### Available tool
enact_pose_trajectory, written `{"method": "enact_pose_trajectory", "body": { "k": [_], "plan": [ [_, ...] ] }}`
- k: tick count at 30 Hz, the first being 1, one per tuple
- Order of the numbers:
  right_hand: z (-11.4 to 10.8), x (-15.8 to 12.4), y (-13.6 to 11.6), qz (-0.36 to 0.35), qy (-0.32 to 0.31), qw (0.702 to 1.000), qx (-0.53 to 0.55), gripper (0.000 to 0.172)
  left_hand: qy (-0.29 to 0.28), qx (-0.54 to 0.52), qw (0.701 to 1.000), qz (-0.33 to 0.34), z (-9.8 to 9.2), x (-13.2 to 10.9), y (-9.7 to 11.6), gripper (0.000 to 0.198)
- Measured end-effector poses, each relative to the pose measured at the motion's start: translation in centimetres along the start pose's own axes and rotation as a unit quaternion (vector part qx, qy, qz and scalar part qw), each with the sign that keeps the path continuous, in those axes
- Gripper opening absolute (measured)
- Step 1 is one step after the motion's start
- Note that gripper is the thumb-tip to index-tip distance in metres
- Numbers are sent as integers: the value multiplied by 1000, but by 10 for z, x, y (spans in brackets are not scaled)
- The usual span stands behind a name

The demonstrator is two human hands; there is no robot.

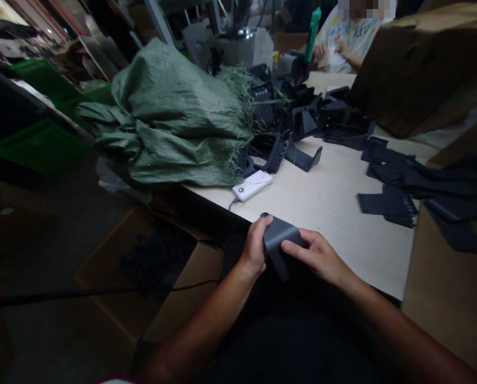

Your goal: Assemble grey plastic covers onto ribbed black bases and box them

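A dark grey plastic part (280, 234) with a bent, flat strip hanging down is held between my two hands, just off the near edge of the table (326, 202). My left hand (257, 245) is closed round its left side, thumb near the top corner. On the right side my right hand (314, 253) grips it, thumb lying on the front face. A white power bank (252, 185) with a black cable lies on the table edge beyond my left hand. Similar black plastic parts (306, 120) are heaped farther back.
A green woven sack (178, 117) spills black parts onto the table. More flat black parts (406, 176) lie at right, near cardboard boxes (422, 69). An open carton (186, 282) with dark pieces stands low at left. Across the table sits another person (342, 42).
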State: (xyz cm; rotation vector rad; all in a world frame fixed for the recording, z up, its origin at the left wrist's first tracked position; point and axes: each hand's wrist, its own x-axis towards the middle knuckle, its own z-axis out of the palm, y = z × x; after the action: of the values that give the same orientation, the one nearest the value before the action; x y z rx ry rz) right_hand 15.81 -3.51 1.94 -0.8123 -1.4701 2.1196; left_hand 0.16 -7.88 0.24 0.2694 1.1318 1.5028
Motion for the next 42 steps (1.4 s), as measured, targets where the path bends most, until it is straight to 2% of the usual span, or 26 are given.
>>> {"method": "enact_pose_trajectory", "body": {
  "k": [2,4,7,9,11,12,14,17,19,21,22,24,26,28,32,36,39,42],
  "plan": [
    [-11,4,-9,77,-44,996,21,40,-4,6,1000,-17,-14,0,0,34],
    [-18,7,-14,132,-83,987,26,39,-34,17,997,-68,-30,-3,0,38],
    [-13,18,-15,164,-134,977,21,39,-46,4,991,-127,-53,-8,3,41],
    [-4,28,-14,139,-144,980,1,39,-27,-21,990,-133,-65,-11,9,38],
    [4,39,-12,74,-106,990,-50,41,14,-37,991,-125,-74,-13,23,35],
    [5,45,-12,40,-74,993,-79,42,52,-49,991,-113,-79,-15,33,33],
    [0,55,-10,-3,-16,992,-124,46,158,-89,981,-63,-91,-18,57,27],
    [-21,65,-6,6,21,991,-136,50,298,-177,936,69,-121,-28,96,26],
    [-35,69,-1,21,33,991,-127,52,318,-203,912,161,-147,-33,119,30],
    [-47,72,4,34,41,993,-108,53,365,-207,877,234,-173,-35,140,24],
    [-51,75,5,36,44,993,-100,53,394,-207,854,271,-183,-34,148,21],
    [-58,81,3,28,59,993,-98,53,423,-205,822,322,-195,-27,160,32],
    [-65,90,-3,-9,88,987,-134,54,414,-178,829,332,-192,-16,164,37],
    [-73,102,-14,-65,130,965,-217,54,381,-113,864,310,-177,-2,160,36],
    [-91,135,-44,-147,202,882,-399,53,288,76,918,261,-132,23,139,53],
    [-101,188,-82,-195,233,808,-505,55,216,184,933,221,-100,35,122,65],
    [-101,238,-113,-203,264,788,-518,59,184,212,939,199,-87,38,110,63],
    [-93,283,-134,-201,276,785,-516,65,176,220,941,187,-79,42,95,62]
  ]
}}
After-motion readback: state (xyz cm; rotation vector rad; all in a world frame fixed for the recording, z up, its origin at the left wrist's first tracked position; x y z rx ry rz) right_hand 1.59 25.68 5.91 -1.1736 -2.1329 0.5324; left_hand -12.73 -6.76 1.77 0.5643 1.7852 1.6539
